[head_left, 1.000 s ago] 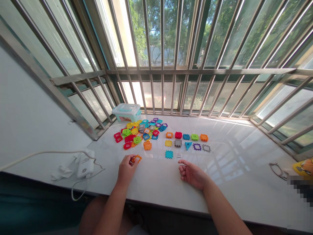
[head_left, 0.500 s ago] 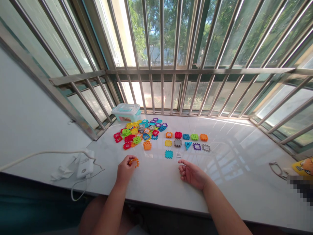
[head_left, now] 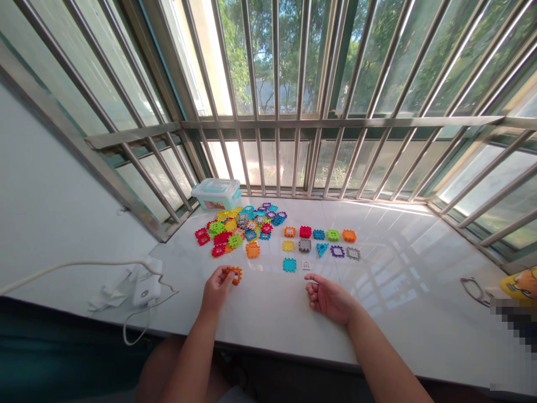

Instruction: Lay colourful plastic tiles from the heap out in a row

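Between the thumb and fingers of my left hand (head_left: 217, 287) is an orange notched building tile (head_left: 237, 275) with an open middle. My right hand (head_left: 327, 298) rests on its side on the white tabletop, palm facing left, fingers loosely curled and apart, holding nothing. Just beyond its fingertips lies a small white grid tile (head_left: 306, 265), with a turquoise square tile (head_left: 289, 265) to the left of it. Farther back, sorted tiles and stacks stand in rows, among them a blue triangle (head_left: 322, 249) and a red stack (head_left: 305, 232). A mixed pile of tiles (head_left: 230, 225) lies beyond my left hand.
A lidded clear plastic box (head_left: 216, 193) stands behind the pile. On the left are a white power adapter (head_left: 146, 288) with a cable and crumpled tissue (head_left: 109, 294). Metal window bars (head_left: 277, 123) border the back. A yellow object (head_left: 520, 285) sits at the right edge.
My left hand has turned the orange tile so its open frame faces me more, shifting slightly to the right. My right hand stays almost where it was.
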`<state>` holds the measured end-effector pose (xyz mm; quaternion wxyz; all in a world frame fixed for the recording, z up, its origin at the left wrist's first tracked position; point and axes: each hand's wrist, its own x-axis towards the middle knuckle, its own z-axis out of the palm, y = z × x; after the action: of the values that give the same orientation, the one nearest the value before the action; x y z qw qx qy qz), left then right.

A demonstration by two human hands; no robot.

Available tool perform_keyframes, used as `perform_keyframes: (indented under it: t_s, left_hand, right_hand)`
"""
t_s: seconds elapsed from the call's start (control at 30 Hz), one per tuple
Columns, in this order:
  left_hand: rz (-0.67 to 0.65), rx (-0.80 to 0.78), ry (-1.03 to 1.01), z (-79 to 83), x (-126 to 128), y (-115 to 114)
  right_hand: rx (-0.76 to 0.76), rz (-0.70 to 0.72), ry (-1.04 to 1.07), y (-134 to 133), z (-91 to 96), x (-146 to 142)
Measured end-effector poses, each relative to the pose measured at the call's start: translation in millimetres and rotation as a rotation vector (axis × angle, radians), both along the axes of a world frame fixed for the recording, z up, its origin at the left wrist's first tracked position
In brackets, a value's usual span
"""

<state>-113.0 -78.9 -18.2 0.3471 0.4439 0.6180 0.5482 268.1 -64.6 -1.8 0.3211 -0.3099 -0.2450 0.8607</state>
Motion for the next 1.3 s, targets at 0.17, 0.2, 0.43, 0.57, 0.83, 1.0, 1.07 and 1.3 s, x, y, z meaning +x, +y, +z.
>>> perform_keyframes:
  t_s: [0.17,0.2,0.43,0.57,0.83,1.0,1.07,1.3]
  left_hand:
    - [-0.237,-0.041,-0.427,1.2,65,6]
    - [-0.3,-0.066,-0.499,1.1,81,9]
    - [-0.614,-0.201,-0.741,5.5,142,28]
    - [-0.637,-0.191,-0.75,7.0,142,29]
    - [-0.597,-0.188,-0.682,9.8,145,22]
    - [-0.578,-0.197,-0.69,8.8,145,25]
    - [-0.586,-0.195,-0.66,6.8,145,25]
    - [-0.619,-0.165,-0.586,1.7,144,25]
  right_hand:
    - [0.036,0.011,0.036,-1,-1.0,1]
    - [0.049,0.011,0.046,-2,-0.5,2]
    - [0.113,0.003,0.037,-3,4.3,2]
    - [0.166,0.008,0.036,-4,3.2,5]
    - [0.198,0.012,0.045,-3,-1.3,7]
    - [0.21,-0.041,0.018,-2,-0.8,6]
    - [0.215,-0.032,0.018,-2,0.2,6]
    - [0.215,-0.027,0.02,-3,0.5,5]
